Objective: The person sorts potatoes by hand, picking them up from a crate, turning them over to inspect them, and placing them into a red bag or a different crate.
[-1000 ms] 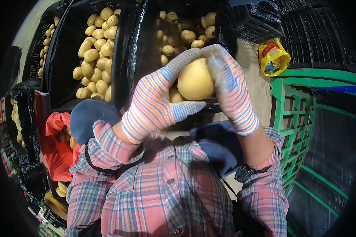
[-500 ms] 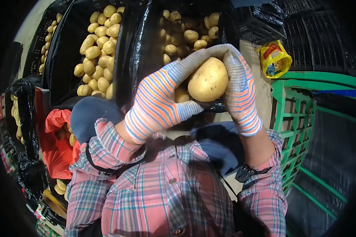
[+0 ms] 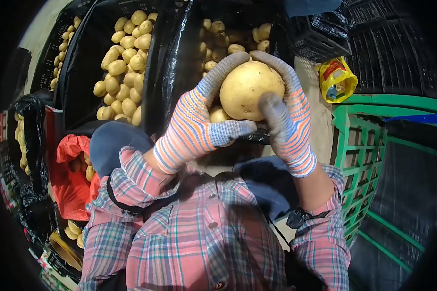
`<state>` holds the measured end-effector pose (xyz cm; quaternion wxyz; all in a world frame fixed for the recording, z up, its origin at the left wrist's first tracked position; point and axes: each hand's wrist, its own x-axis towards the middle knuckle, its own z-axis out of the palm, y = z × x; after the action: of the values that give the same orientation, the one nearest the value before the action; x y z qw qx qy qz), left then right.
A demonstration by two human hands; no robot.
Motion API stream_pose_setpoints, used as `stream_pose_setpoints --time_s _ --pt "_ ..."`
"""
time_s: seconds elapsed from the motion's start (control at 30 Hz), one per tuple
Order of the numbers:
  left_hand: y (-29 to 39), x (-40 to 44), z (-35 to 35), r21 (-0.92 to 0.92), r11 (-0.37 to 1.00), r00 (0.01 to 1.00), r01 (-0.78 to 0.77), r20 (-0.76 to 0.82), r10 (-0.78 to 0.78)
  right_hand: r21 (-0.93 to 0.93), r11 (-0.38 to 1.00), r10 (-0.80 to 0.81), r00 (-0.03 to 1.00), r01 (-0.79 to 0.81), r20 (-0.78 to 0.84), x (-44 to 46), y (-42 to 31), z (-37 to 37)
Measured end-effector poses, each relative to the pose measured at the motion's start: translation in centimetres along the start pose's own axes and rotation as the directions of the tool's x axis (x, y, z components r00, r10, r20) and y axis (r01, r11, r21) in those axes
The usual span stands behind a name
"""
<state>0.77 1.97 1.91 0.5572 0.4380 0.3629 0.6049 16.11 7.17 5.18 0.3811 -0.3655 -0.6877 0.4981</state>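
Observation:
A large yellow potato [image 3: 247, 89] is held up between my two gloved hands, above a crate lined with black plastic. My left hand [image 3: 199, 114], in a striped glove with a grey palm, curves round its left side, thumb below. A smaller potato [image 3: 218, 115] shows near that palm, partly hidden. My right hand [image 3: 289, 111] closes on the right side, its thumb across the potato's lower right face. Loose potatoes [image 3: 217, 41] lie in the crate beyond my fingers.
At the left stands another lined crate with many potatoes [image 3: 126, 68]. A red bag [image 3: 73, 189] holds potatoes at the lower left. Rightward are a yellow bag [image 3: 338, 80], a green metal frame [image 3: 344, 140] and black crates [image 3: 388, 58].
The large potato has been turned and now sits slightly higher and further left than half a second ago. My right thumb has come round onto its face.

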Motion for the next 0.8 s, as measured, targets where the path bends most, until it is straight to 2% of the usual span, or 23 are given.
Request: stream_pose_setpoints --time_s 0.03,0.07,0.1,0.2,0.3,0.33,0.37,0.43,0.5,0.57,0.63,0.7,0.73,0.8 --pt "0.0 0.0 0.1 0.0 1.0 1.0 0.0 0.004 0.0 0.12 0.99 0.077 0.997 -0.074 -0.019 0.1 -0.3 0.0" --pt "0.1 0.0 0.2 0.016 1.0 1.0 0.008 0.015 -0.009 0.266 0.93 0.268 0.963 -0.255 -0.015 0.3 -1.6 -0.2" --pt "0.2 -0.1 0.2 0.034 0.999 1.0 0.016 0.025 -0.017 0.267 0.93 0.264 0.964 -0.251 -0.015 0.3 -1.6 -0.3" --pt "0.7 -0.2 0.5 -0.044 0.998 0.998 0.042 0.04 -0.041 -0.061 0.998 -0.015 1.0 0.015 0.004 0.1 -0.6 -0.3" --pt "0.5 -0.2 0.5 -0.174 0.979 0.993 0.108 0.063 -0.099 -0.093 0.994 -0.064 0.998 0.061 -0.023 -0.1 -0.8 -0.4" --pt "0.4 -0.2 0.4 -0.236 0.962 0.99 0.138 0.069 -0.125 0.016 0.998 0.053 0.999 -0.053 -0.003 0.0 -0.7 -0.9" --pt "0.4 -0.1 0.4 -0.235 0.962 0.989 0.14 0.074 -0.126 0.016 0.998 0.052 0.999 -0.052 -0.009 0.1 -1.0 -1.0" --pt "0.3 -0.1 0.4 -0.26 0.955 0.988 0.141 0.103 -0.118 0.226 0.947 0.229 0.973 -0.228 0.025 0.2 -1.9 -1.3" --pt "0.4 -0.1 0.5 -0.266 0.954 0.988 0.141 0.099 -0.118 0.22 0.95 0.222 0.975 -0.219 0.012 0.1 -1.4 -1.1" --pt "0.4 0.0 0.4 -0.273 0.952 0.988 0.139 0.096 -0.117 -0.051 0.996 -0.07 0.997 0.068 -0.032 0.0 -1.1 -0.8" --pt "0.2 0.0 0.2 -0.163 0.981 0.987 0.102 0.14 -0.08 -0.235 0.963 -0.146 0.988 0.13 -0.053 0.0 -1.1 -0.9" --pt "0.1 -0.2 0.3 -0.155 0.984 0.984 0.089 0.164 -0.064 0.021 0.99 0.141 0.989 -0.142 0.046 0.0 -1.2 -1.8" --pt "0.1 -0.3 0.3 -0.146 0.986 0.982 0.075 0.185 -0.047 0.077 0.982 0.173 0.985 -0.174 0.028 0.0 -1.3 -1.7" --pt "0.0 -0.2 0.2 -0.122 0.99 0.982 0.073 0.185 -0.05 0.07 0.986 0.148 0.989 -0.149 0.018 0.0 -1.6 -1.7"
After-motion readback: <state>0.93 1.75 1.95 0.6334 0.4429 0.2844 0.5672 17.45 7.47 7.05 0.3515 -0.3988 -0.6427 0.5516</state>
